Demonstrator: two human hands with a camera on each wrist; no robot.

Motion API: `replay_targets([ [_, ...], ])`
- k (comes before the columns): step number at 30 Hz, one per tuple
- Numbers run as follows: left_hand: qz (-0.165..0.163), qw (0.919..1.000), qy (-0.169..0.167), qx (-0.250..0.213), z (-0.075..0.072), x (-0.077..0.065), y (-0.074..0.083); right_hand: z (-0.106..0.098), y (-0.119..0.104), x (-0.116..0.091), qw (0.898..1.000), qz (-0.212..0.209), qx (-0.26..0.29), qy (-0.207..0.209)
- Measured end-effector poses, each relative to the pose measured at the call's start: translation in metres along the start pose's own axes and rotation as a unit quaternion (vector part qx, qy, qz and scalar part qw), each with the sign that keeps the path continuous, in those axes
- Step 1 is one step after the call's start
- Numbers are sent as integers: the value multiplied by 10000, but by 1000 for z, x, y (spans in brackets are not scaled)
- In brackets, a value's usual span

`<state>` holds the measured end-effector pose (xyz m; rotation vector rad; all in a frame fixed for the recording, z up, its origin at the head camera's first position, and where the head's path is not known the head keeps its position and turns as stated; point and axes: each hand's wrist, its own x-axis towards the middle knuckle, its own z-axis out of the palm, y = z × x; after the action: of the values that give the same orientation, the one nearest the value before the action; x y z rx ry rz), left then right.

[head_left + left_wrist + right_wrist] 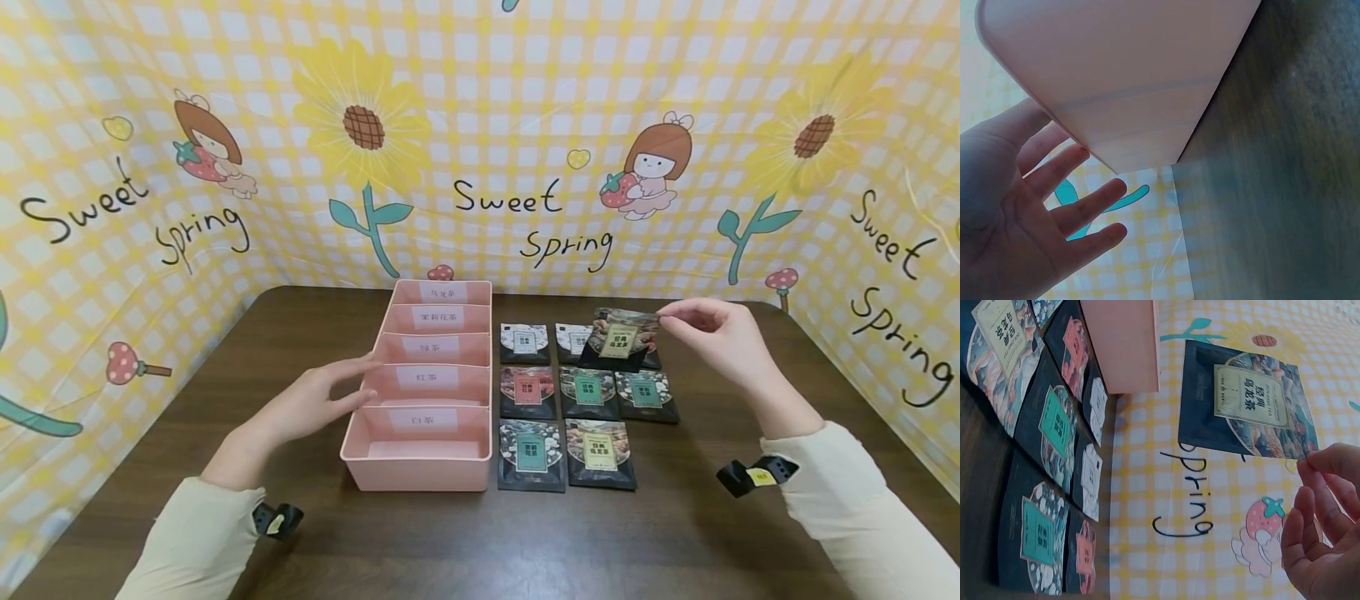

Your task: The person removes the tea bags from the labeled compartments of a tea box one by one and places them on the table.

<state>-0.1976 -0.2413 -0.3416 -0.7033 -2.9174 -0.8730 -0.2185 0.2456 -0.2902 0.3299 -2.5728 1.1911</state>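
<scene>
A pink divided box with paper labels on its dividers stands on the table. My left hand is at the box's left rim, fingers loosely extended. The left wrist view shows that hand with its thumb and a finger or two at the rim, the others apart from it. My right hand pinches a black tea sachet with a yellow label by one corner. In the right wrist view this sachet hangs in the air, its label facing the camera. It partly covers the back row of sachets below.
Right of the box, several sachets lie in rows: a white-labelled one, a red one, green ones such as this sachet, and a yellow one. A checked cloth rises behind the brown table.
</scene>
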Motion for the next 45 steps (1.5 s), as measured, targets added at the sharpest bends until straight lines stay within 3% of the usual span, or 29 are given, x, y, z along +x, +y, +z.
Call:
replay_targets([
  [18,-9,10000,8,25,1,1,-1,-27,44,-28,9924,190,-124,-1207],
  [30,-49,10000,-20,29,1,1,-1,-31,67,-42,9800,463,-99,-1932],
  [39,41,10000,37,48,0,-1,1,-29,87,-47,9687,651,236,-2386],
  [45,-25,10000,-9,33,0,0,0,-24,95,-47,9587,1035,171,-2643],
])
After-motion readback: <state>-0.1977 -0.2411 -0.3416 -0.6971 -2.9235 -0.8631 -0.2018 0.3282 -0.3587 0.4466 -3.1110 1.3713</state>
